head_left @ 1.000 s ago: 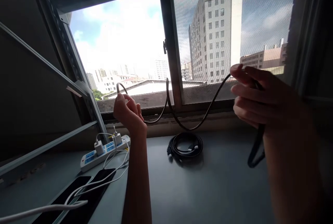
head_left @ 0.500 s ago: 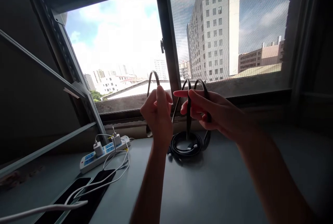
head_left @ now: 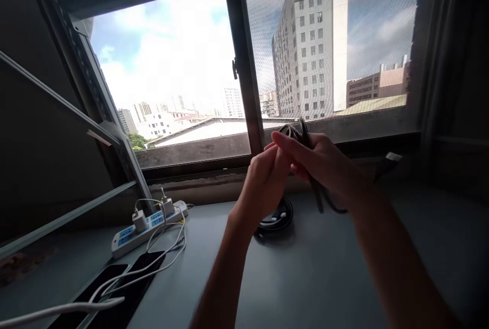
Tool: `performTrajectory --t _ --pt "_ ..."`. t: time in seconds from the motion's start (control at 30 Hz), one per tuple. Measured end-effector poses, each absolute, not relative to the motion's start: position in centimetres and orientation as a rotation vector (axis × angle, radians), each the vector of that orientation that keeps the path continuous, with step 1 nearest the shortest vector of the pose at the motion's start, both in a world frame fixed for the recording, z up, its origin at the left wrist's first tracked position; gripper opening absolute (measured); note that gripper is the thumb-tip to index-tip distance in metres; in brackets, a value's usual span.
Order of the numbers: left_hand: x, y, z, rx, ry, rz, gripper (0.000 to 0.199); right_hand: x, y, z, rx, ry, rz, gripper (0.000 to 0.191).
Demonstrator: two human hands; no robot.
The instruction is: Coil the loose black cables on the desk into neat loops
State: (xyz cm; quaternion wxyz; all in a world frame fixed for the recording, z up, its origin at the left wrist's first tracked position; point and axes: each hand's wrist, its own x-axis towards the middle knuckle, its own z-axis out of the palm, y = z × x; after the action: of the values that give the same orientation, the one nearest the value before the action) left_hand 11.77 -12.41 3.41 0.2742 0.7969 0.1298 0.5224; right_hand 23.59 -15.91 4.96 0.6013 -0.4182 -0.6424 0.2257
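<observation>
Above the table, in the head view, a black cable [head_left: 317, 194] hangs in gathered loops from my right hand [head_left: 324, 163], whose fingers are wrapped round it. One end with a light metal plug [head_left: 393, 156] sticks out past my right wrist. My left hand [head_left: 265, 179] is closed and pressed against the right fingers at the loops; its fingertips are hidden, though it appears to pinch the same cable. Below the hands lies a separate coil of black cable [head_left: 284, 221] on the table, partly covered by my left hand, with small light connectors in its middle.
At the left stands a white power strip [head_left: 126, 247] with two chargers [head_left: 139, 221] plugged in. White cables [head_left: 179, 250] run from it over two dark phones [head_left: 147, 265]. A metal frame [head_left: 133, 166] rises beside the window [head_left: 244, 89] behind the grey table [head_left: 305, 278].
My left hand has moved right to meet the right hand. The separate open loops are now bunched together in the right hand, and the plug end has swung out to the right.
</observation>
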Motion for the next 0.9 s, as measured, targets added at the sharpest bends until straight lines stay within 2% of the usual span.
performTrajectory --t 0.13,0.23,0.3,0.43,0.57,0.63,0.77,0.9 --pt "11.3 -12.8 3.5 2.266 0.382 1.267 0.037 23.9 -16.2 5.1 -0.960 -1.512 0.464 0.026" --pt "10.3 -12.8 4.1 2.322 0.307 1.239 0.035 24.4 -16.3 5.2 -0.968 -1.538 0.440 0.022" --pt "9.6 -12.7 4.7 2.321 0.276 1.306 0.031 24.7 -16.4 5.3 -1.021 -1.544 0.407 0.022" --pt "8.0 -12.5 5.5 2.394 0.453 1.548 0.008 25.0 -17.0 5.3 -1.096 -1.574 0.392 0.016" --pt "7.4 -11.4 5.2 2.621 0.590 1.533 0.054 25.2 -17.4 5.1 -1.086 -1.658 0.411 0.017" --pt "7.7 -10.4 4.6 2.669 0.631 1.485 0.064 25.3 -17.3 4.9 -1.097 -1.713 0.417 0.019" --pt "8.7 -8.6 3.8 2.616 0.750 1.560 0.047 25.5 -16.9 4.8 -1.118 -1.834 0.384 0.023" --pt "9.2 -8.2 4.0 2.531 0.679 1.641 0.034 25.8 -16.7 4.8 -1.129 -1.884 0.309 0.033"
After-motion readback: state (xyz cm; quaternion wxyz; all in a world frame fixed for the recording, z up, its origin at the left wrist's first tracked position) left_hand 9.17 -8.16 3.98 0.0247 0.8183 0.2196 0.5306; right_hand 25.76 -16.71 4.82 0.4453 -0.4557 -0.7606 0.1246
